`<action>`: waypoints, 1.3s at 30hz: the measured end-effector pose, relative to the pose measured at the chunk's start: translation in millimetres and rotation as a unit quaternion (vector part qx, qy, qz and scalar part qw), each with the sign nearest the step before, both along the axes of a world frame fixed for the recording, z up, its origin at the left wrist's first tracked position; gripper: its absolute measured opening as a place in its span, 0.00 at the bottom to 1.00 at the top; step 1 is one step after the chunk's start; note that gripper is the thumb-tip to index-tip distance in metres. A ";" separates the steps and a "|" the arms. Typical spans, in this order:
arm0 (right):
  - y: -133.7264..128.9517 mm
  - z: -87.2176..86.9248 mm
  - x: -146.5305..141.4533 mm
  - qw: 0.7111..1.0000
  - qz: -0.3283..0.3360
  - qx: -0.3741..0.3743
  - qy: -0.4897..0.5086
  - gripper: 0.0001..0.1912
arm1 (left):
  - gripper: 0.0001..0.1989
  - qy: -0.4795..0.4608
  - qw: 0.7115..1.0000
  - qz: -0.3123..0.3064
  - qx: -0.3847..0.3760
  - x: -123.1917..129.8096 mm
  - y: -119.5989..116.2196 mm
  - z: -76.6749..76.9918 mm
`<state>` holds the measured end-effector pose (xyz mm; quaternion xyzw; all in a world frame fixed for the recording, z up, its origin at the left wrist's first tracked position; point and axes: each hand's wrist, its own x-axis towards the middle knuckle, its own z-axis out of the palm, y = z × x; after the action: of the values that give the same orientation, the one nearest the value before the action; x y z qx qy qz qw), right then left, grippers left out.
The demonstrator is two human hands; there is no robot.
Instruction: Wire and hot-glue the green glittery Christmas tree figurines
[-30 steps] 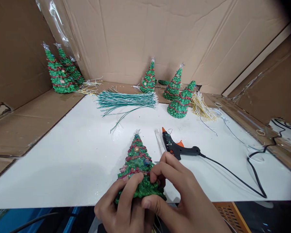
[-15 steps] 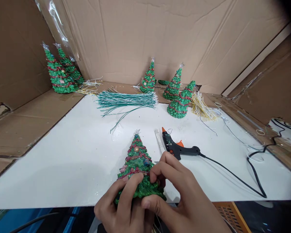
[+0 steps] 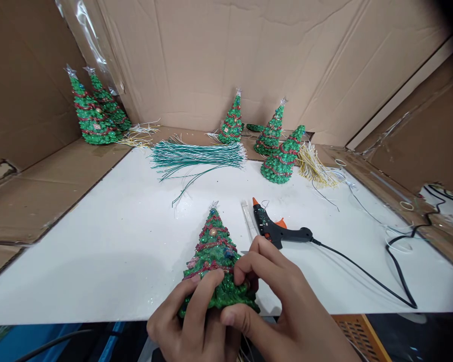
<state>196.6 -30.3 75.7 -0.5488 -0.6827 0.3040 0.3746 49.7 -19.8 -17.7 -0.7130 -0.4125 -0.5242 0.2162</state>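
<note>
Between my hands, at the table's front edge, is a green glittery miniature Christmas tree with red garlands, small ornaments and a clear star on top. My left hand is closed on its lower left, fingers lying over the front and the base. On the lower right side, my right hand grips the tree with bent fingers, its thumb against the bottom edge. The underside of the tree is hidden by my hands. Just beyond my right hand lies a black glue gun with an orange tip, alongside a clear glue stick.
Several more trees stand along the cardboard wall. A bundle of green wires lies across the back of the white table, with yellow-white wires to its right. The black cord runs along the right side.
Almost nothing differs. Both hands keep the same grip on the tree, and the whole view has shifted very slightly.
</note>
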 end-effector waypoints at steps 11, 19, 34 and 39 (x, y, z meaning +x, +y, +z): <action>1.8 -1.7 -0.7 1.000 -0.001 -0.008 0.011 0.12 | 0.09 0.033 0.999 -0.028 0.001 -5.4 2.7 1.9; -1.3 -0.8 1.3 0.999 -0.001 -0.021 0.029 0.12 | 0.10 0.043 0.998 -0.036 0.004 -5.0 5.2 8.2; -0.7 1.3 -0.6 0.999 -0.005 -0.026 0.024 0.09 | 0.08 0.042 0.999 -0.023 0.009 -5.9 3.9 3.4; -1.0 1.4 0.2 1.000 -0.008 -0.021 0.016 0.10 | 0.08 0.028 1.000 -0.011 0.002 -5.2 3.6 2.4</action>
<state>196.7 -31.3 77.1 -0.5569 -0.6655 0.3241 0.3766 44.5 -16.2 -15.3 -0.7313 -0.3976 -0.5070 0.2236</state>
